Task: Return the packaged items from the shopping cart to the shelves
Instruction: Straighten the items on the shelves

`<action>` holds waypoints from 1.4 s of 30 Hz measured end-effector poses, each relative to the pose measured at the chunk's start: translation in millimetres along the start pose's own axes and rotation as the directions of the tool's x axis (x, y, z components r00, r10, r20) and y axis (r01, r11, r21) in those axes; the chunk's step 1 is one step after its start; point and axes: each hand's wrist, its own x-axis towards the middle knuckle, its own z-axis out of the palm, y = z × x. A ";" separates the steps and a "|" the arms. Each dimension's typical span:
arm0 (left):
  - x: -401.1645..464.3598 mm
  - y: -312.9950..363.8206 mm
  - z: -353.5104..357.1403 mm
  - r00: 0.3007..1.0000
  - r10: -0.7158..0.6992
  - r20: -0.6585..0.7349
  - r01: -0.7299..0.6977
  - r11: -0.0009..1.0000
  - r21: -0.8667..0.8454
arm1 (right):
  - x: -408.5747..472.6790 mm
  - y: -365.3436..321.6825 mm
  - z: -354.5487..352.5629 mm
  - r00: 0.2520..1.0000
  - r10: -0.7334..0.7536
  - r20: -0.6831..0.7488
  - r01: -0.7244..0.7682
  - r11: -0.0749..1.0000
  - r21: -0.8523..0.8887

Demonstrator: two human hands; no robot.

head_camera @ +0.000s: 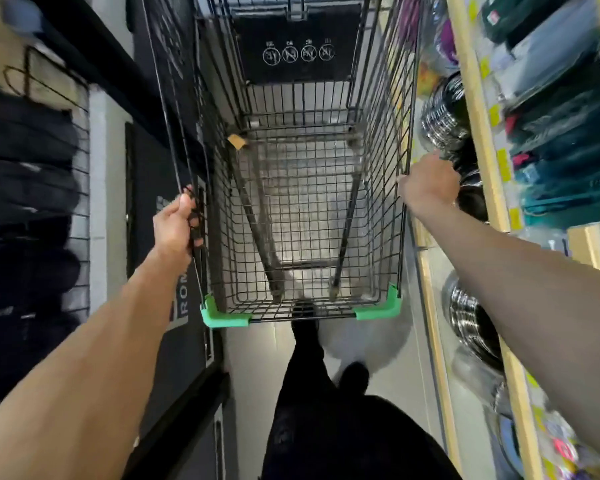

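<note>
Your left hand (175, 225) grips the top rail on the left side of the wire shopping cart (302, 202), fingers curled through the mesh. Your right hand (428, 183) holds the top rail on the cart's right side, fingers wrapped over the edge. Through the cart's wire bottom only the pale floor shows; no packaged item can be made out in it. Green corner guards (378, 308) cap its near corners. Shelves (492, 188) of packaged goods run just beside its right side.
</note>
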 end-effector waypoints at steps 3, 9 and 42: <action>37.9 34.4 19.6 0.999 0.001 0.040 0.001 0.999 -0.034 | 37.8 -27.4 -7.0 1.000 -0.024 -0.011 0.025 0.998 0.065; 97.7 92.0 60.9 0.994 0.060 -0.096 -0.053 0.996 0.073 | 103.3 -79.0 -14.4 0.997 -0.068 -0.047 0.069 0.997 0.037; -24.0 196.1 453.5 0.453 0.435 0.778 -0.720 0.693 0.033 | 81.1 -3.1 -144.1 0.659 0.597 -0.457 0.010 0.601 0.800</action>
